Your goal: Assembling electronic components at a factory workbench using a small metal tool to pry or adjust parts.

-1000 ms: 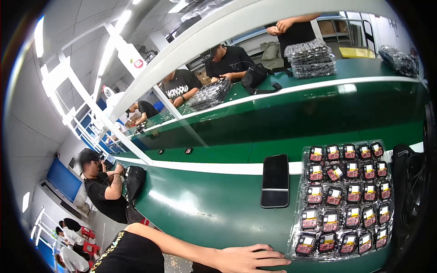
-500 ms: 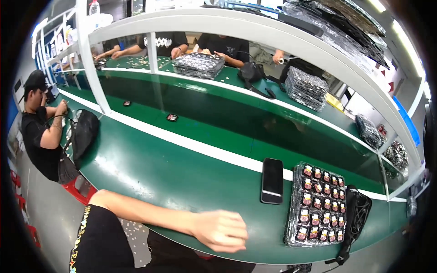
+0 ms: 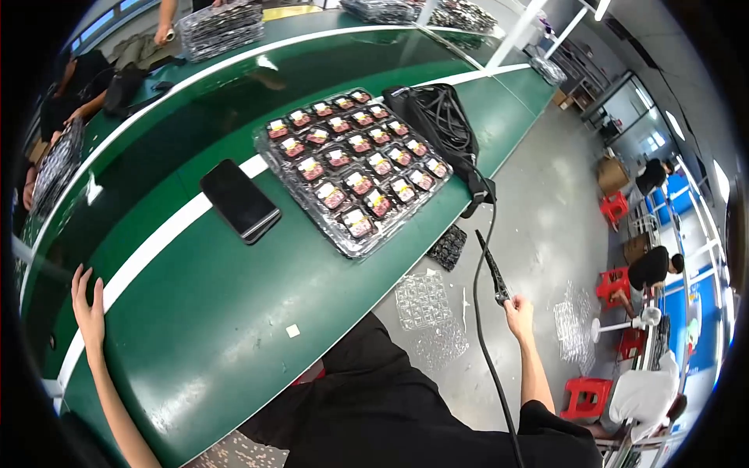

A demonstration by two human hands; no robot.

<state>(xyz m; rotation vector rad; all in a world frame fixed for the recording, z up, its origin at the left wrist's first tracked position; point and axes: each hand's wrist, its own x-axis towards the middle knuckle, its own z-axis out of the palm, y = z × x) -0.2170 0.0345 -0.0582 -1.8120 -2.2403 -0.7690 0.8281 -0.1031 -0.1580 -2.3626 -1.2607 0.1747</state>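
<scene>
My left hand (image 3: 90, 312) is open, fingers spread, by the white strip along the green table (image 3: 211, 312); it holds nothing. Off the table's near edge, over the floor, my right hand (image 3: 519, 316) is closed round the end of a slim, black, tapered object (image 3: 493, 269) whose kind I cannot make out. A clear plastic tray (image 3: 355, 246) on the table carries rows of small black packs with printed tops. Left of it lies a black smartphone (image 3: 240, 201). A small white square (image 3: 292, 331) rests nearer to me.
A black bag (image 3: 437, 117) with coiled cord lies against the tray. A black cable (image 3: 480, 327) hangs from there past my right arm. Plastic trays (image 3: 421, 300) lie on the floor. Red stools (image 3: 587, 396), a white fan (image 3: 624, 324) and co-workers are at the right.
My view has swung right. The left hand, closed on the table before, is now spread farther left. My right hand has come into view, holding the slim black object.
</scene>
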